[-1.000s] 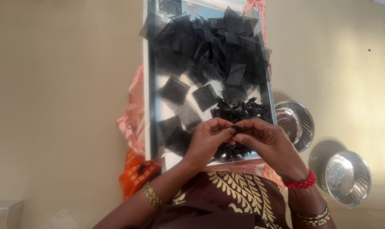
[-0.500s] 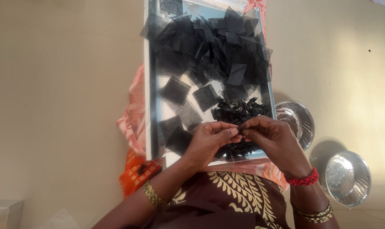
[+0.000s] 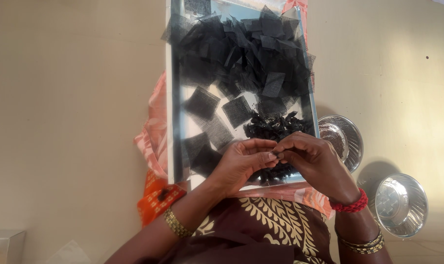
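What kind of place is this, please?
Probably a home craft spot on a plain floor: a tray of black net squares, two steel bowls, cloth on the lap.

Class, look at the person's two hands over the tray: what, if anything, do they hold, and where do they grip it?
A small dark piece, pinched between the fingertips of the left hand and right hand. Too small to tell which part is gripped.

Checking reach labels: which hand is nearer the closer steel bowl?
Right. The right hand sits just beside the steel bowl, with a small gap; the left hand is farther off, beyond the right hand.
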